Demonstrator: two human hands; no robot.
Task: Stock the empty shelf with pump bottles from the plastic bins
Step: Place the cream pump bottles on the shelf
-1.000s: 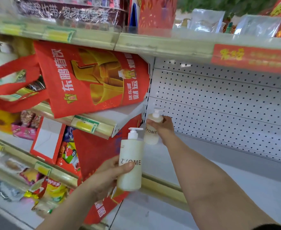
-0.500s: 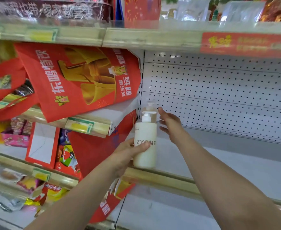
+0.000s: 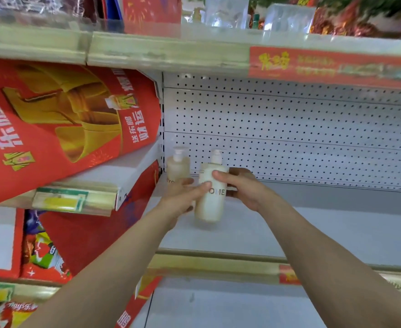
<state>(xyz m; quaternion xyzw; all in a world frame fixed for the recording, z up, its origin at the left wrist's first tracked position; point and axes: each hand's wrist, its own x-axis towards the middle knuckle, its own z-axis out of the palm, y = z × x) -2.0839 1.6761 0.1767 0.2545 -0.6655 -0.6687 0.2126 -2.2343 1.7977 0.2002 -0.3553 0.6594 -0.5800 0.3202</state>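
Toward the far left of the shelf (image 3: 313, 233), the pump bottle (image 3: 210, 204) is gripped round its body by the left hand (image 3: 182, 200) and the right hand (image 3: 244, 189), and it should be set upright beside the standing bottle (image 3: 177, 168), label forward.

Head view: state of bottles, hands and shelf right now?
shelf: mostly bare, stock only at its left end.
back bottle: upright, standing in the shelf's back left corner.
front bottle: upright, held by both hands, base at shelf level; contact unclear.
left hand: grips the front bottle, thumb across its label.
right hand: grips the front bottle near its top.
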